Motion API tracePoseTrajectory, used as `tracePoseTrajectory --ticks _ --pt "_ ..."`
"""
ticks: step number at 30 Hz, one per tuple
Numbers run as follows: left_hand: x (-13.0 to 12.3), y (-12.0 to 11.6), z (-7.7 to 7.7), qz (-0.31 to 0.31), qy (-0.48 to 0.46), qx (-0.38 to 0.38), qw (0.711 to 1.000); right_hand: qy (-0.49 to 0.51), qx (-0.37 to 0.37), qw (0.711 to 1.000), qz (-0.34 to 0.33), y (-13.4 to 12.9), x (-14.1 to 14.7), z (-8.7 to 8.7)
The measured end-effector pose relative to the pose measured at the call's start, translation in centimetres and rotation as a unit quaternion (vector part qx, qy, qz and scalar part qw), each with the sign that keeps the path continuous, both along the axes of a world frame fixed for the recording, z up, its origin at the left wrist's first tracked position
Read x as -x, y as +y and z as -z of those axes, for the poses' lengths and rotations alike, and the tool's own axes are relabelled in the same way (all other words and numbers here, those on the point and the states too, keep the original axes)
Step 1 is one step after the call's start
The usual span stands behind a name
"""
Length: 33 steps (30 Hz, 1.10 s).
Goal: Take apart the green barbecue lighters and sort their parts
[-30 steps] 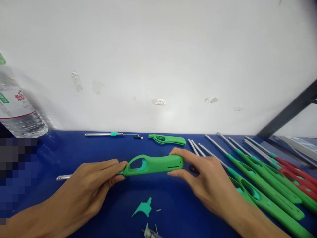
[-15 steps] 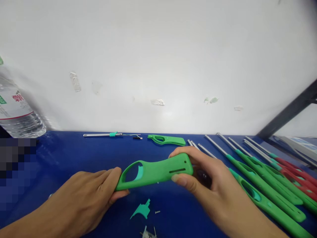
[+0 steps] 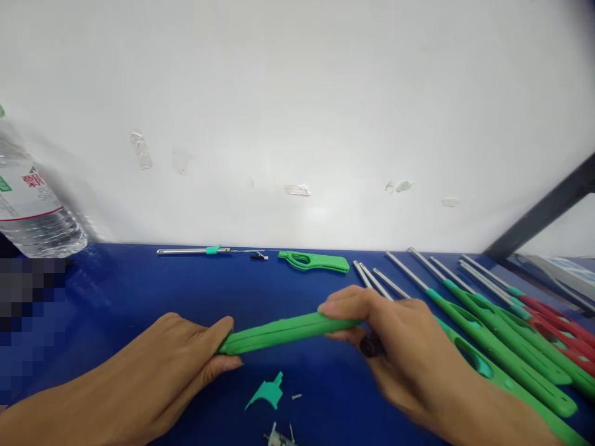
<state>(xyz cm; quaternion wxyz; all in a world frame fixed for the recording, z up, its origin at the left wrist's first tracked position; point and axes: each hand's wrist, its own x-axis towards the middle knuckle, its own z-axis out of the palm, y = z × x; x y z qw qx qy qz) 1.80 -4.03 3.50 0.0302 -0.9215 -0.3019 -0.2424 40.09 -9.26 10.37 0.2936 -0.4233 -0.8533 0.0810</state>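
Green handle (image 3: 283, 334), seen edge-on at the lower centre of the frame. Left hand (image 3: 181, 365), lower left: thumb and fingers pinched closed on the handle's left end. Right hand (image 3: 409, 347), lower right: digits closed about its right end, a dark round-ended object (image 3: 370, 345) showing below them.

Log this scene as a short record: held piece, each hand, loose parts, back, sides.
Held piece: green handle, edge-on, lengthwise seam showing
Left hand: grips its left end
Right hand: grips its right end
Loose parts: teal piece beside a small screw-like part
Back: metal rod, second green handle
Right side: green lighters, red lighters
Left side: clear bottle
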Motion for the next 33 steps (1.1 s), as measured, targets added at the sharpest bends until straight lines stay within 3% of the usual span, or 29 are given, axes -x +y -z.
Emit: tracePoseTrajectory --ticks 3,5,13,16,20,23,27,33 --pt "-0.5 0.5 -0.5 0.016 0.019 -0.077 0.997 -0.086 -0.092 0.992 -0.020 0.7 -0.5 0.2" --pt "-1.1 0.8 -0.7 0.010 0.026 -0.090 0.996 -0.137 -0.122 0.983 -0.021 1.1 -0.6 0.3" --pt "-1.9 1.1 -0.9 0.004 0.003 -0.005 1.000 -0.217 -0.197 0.956 -0.009 1.9 -0.9 0.7" --pt "-1.8 1.2 -1.0 0.010 -0.005 0.054 0.998 -0.226 -0.173 0.959 0.005 2.1 -1.4 0.9" --pt "-1.5 1.3 -0.6 -0.001 0.010 0.082 0.997 -0.257 -0.080 0.963 0.027 2.3 -1.7 1.2" --pt "-1.6 1.2 -0.3 -0.002 0.002 0.073 0.997 -0.251 -0.048 0.967 0.019 2.1 -0.9 1.3" --pt "-1.6 1.1 -0.2 -0.012 0.012 0.044 0.999 -0.225 -0.061 0.972 0.020 1.5 0.7 1.6" --pt "-2.2 1.0 -0.8 0.003 0.006 -0.018 1.000 -0.287 -0.057 0.956 0.019 1.8 1.4 2.3"
